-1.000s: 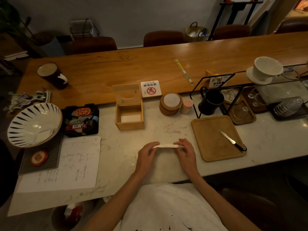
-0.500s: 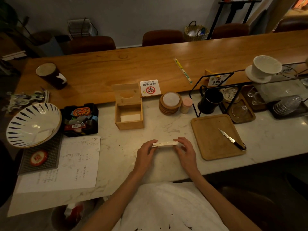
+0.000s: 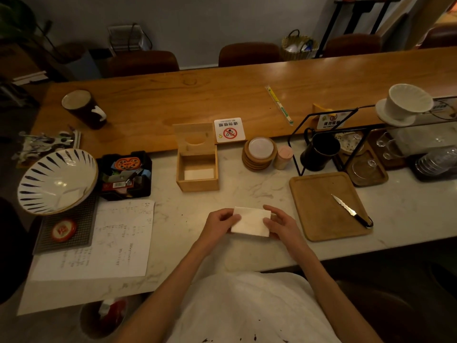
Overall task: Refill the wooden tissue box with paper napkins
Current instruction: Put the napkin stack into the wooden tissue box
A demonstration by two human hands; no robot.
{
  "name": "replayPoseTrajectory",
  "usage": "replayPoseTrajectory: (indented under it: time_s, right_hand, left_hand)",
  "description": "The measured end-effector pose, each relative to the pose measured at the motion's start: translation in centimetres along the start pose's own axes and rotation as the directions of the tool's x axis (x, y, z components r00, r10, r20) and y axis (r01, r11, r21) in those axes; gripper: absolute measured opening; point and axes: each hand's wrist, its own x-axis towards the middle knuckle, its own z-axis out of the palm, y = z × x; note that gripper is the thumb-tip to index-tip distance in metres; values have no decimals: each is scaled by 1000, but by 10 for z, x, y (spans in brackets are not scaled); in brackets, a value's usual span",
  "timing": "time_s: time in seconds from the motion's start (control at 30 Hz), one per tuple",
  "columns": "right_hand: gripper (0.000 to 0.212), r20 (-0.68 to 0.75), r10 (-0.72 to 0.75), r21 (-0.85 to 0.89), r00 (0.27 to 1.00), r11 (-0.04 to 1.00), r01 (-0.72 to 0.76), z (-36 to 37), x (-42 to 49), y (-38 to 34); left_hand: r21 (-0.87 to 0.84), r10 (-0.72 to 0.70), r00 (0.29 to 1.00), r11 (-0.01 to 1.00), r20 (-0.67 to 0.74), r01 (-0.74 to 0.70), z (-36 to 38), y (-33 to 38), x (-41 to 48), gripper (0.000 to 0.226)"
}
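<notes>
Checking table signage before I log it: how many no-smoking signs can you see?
2. One white no-smoking sign lies on the wooden counter just behind the open tissue box; a second sign stands farther right, behind the black wire rack. Others may be hidden.

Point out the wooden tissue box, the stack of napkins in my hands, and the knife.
wooden tissue box (image 3: 197, 184): head view, on its front wall.
stack of napkins (image 3: 251, 221): head view, middle of the top sheet.
knife (image 3: 342, 204): head view, on the blade.
</notes>
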Motion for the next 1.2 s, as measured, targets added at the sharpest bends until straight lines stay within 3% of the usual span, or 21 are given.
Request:
replayPoseTrajectory:
  time_s: [0.13,0.27,0.33,0.4,0.47,0.53,0.6,0.67,0.73,0.8,0.87,0.93,1.0,1.07,1.2]
  right_hand:
    - [50,230,-135,-336,964,919,208,-5,7,-20]
    - [29,380,-98,-534,920,789,304,1,15,-44]
    - [22,385,-97,-567,918,760,318,4,20,-49]
    - [16,293,-98,-459,951,858,230,5,24,-49]
    - [17,183,12,-204,983,979,26,3,26,-47]
    - [26,203,142,59,969,986,-157,1,29,-42]
    - [34,264,197,231,944,937,-261,2,32,-36]
    - [40,316,227,310,921,893,-327,8,36,-34]
    - [43,347,239,316,907,880,-353,16,46,-43]
    - [42,360,223,262,906,908,-327,27,60,-69]
    - [37,348,155,81,925,978,-194,46,75,-113]
    - [31,336,50,-238,940,971,34,74,90,-162]
    - [30,401,-64,-529,914,799,288,110,108,-197]
    - [30,519,-60,-698,853,547,463,148,127,-213]
    - [44,580,57,-815,813,58,577,190,155,-205]
  left_hand:
    - [231,127,986,962,106,-148,-4,11,-2,22]
    - [305,173,972,928,159,-214,-10,21,-4,19]
    - [314,200,971,920,135,-233,-13,26,-4,18]
    - [292,277,958,925,-78,-244,-17,31,-4,16]
    - [250,349,845,931,-405,-265,-28,38,-3,17]
    - [271,384,689,923,-614,-273,-50,44,6,21]
    - [254,334,646,942,-686,-218,-77,48,23,34]
    - [129,182,758,983,-626,-129,-103,53,41,43]
    - [13,79,896,997,-437,-82,-120,55,54,43]
    - [-34,64,956,996,-287,-77,-131,54,58,41]
    - [-79,78,972,992,-224,-98,-135,52,59,42]
    - [-107,80,974,989,-211,-105,-137,52,60,41]
    - [-99,69,971,991,-228,-94,-139,52,62,41]
    - [-98,69,971,991,-228,-93,-141,50,62,42]
    - [-131,91,974,984,-209,-120,-143,44,60,42]
